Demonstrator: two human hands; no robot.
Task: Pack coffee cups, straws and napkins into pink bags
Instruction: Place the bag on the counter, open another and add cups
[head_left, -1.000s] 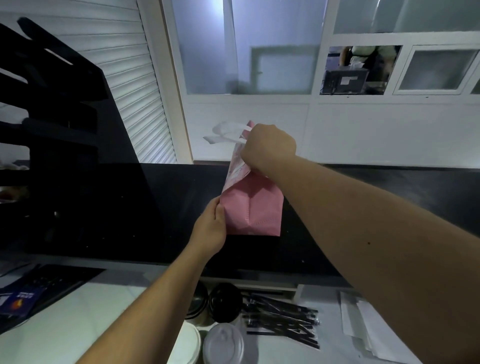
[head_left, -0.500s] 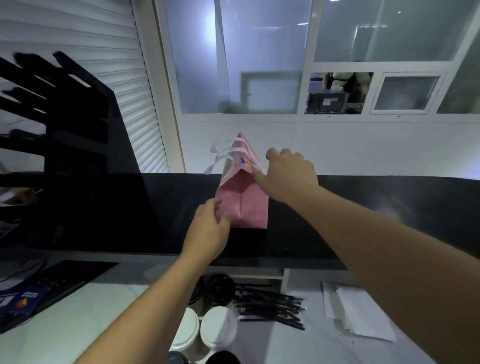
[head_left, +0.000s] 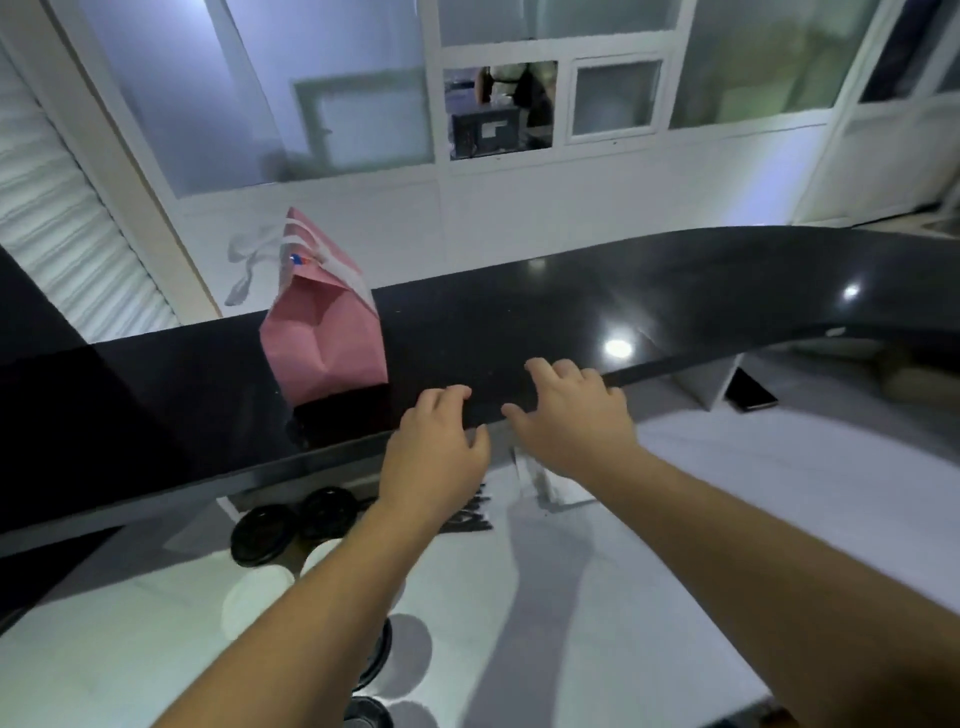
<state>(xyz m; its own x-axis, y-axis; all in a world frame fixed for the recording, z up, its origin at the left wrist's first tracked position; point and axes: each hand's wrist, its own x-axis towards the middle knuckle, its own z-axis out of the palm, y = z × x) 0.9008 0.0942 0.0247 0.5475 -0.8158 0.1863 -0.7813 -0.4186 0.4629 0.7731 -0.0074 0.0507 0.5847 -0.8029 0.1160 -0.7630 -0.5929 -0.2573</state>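
The black upper desk runs across the view, with the white lower desk in front of it. The pink bag stands upright near the black desk's front edge, left of both hands, touched by neither. The left hand and right hand hover at that front edge, each grip loose and holding nothing. Lidded coffee cups, black straws and napkins lie on the white desk below.
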